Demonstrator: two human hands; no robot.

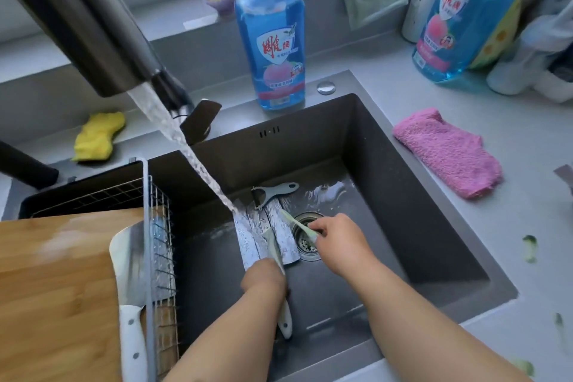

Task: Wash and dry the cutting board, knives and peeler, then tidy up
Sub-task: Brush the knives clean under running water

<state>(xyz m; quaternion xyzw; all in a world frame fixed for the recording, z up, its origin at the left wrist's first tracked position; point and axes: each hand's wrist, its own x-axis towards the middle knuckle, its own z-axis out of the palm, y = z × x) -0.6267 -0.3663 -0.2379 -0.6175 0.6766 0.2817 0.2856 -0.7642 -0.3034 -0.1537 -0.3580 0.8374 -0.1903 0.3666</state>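
The washing step is in hand, judged from the running water and the tools lying in the sink (434, 226); a stream from the faucet (93, 25) is thrown onto the blades at the sink floor, just left of the drain (305, 239). A pale-handled knife (283, 313) is gripped by the left hand (263, 279), fingers curled round the handle, with the blade pointed away under the water; a slim green-handled knife (297, 223) is pinched near its end by the right hand (336, 239), over the drain. The peeler (273, 191) is left untouched on the sink floor, just behind the blades. A cleaver (130, 288) is laid on the cutting board (55, 288), which is rested across the wire rack (158, 211) at the left; neither appears to have been washed yet. For the next move, care is called for with wet handles and exposed edges; soap from the blue bottle (269, 40) or the yellow sponge (96, 136) is probably needed; the pink cloth (449, 152) is kept near for drying.
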